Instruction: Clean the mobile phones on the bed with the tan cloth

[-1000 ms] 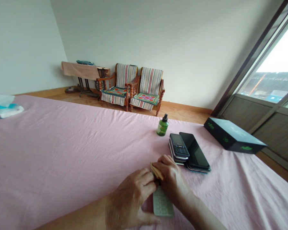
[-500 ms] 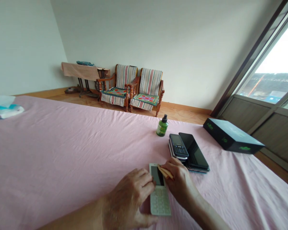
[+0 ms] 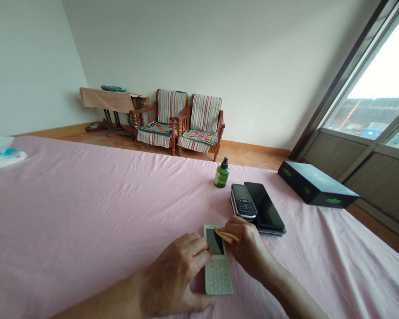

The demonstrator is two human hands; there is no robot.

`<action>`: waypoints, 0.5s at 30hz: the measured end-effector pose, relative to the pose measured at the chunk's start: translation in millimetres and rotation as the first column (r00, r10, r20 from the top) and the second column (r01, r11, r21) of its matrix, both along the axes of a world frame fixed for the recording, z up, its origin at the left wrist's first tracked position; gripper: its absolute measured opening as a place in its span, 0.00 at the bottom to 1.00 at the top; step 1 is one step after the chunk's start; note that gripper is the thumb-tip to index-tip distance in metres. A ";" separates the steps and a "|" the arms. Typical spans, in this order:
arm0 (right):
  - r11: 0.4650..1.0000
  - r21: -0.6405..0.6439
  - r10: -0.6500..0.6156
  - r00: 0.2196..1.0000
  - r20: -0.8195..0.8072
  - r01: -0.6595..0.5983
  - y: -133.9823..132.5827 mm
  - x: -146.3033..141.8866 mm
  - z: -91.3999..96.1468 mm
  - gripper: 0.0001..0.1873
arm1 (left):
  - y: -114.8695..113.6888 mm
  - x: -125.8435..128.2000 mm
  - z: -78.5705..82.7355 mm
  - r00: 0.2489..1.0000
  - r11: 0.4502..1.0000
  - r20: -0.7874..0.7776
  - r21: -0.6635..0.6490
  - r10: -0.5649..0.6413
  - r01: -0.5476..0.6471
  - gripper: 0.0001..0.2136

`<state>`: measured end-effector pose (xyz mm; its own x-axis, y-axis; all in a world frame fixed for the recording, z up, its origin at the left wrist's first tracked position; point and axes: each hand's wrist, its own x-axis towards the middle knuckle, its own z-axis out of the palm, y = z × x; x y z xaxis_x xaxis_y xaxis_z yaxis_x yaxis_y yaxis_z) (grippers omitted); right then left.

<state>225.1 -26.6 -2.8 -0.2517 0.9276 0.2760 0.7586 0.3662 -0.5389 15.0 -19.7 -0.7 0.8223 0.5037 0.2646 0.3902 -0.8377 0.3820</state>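
A white keypad phone [image 3: 219, 274] lies face up on the pink sheet, its dark screen toward the far end. My left hand [image 3: 181, 272] steadies it, curled fingertips on the left edge beside the screen and thumb stretched near the bottom end. In my right hand [image 3: 244, 237], a folded yellowish-orange cloth [image 3: 228, 237] is pinched, its tip on the upper right of the screen. Just beyond the right hand, a dark keypad phone [image 3: 244, 201] tops a small stack. Beside it, a black smartphone [image 3: 266, 206] lies on other flat devices.
A green bottle with a black spray top [image 3: 222, 173] stands behind the stacks. A black box [image 3: 315, 184] sits at the right edge of the pink sheet [image 3: 86, 212]. A white and blue tissue pack [image 3: 5, 155] lies far left. Two wooden chairs [image 3: 199, 119] stand beyond.
The view has shifted slightly, so everything appears a little further left. The cloth's tip has moved slightly toward the top and left on the phone's screen. The left hand keeps its hold.
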 end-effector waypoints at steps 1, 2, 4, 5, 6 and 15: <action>1.000 0.002 0.001 1.000 0.005 -0.002 1.0 0.8 0.1 0.14 | 0.0 -0.2 -0.2 1.000 1.000 0.008 0.002 0.003 -0.003 0.22; 1.000 -0.015 0.022 1.000 0.007 -0.021 0.5 2.2 1.8 0.14 | -0.1 -0.4 -0.5 1.000 1.000 0.017 0.004 0.006 -0.006 0.22; 0.993 -0.086 0.075 0.997 -0.004 -0.075 -3.8 6.2 8.6 0.14 | -0.5 -0.7 -1.1 0.999 1.000 0.033 0.006 0.006 -0.006 0.21; 0.987 -0.131 0.095 0.995 -0.015 -0.096 -6.6 8.3 12.2 0.13 | -0.6 -0.9 -1.5 0.999 1.000 0.040 0.009 0.002 -0.002 0.21; 0.979 -0.171 0.110 0.994 -0.026 -0.113 -9.0 10.0 15.1 0.13 | -0.7 -1.0 -2.1 0.999 1.000 0.047 0.014 -0.002 0.001 0.21; 0.998 -0.028 0.047 0.999 -0.016 -0.047 -5.3 0.9 7.8 0.15 | 1.5 -1.3 -5.5 0.998 1.000 0.056 0.019 -0.013 0.012 0.20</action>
<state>226.0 -31.8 4.9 -0.2912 0.9223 0.2540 0.7323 0.3857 -0.5611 13.7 -18.2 -6.2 0.8119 0.4882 0.3202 0.3581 -0.8495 0.3874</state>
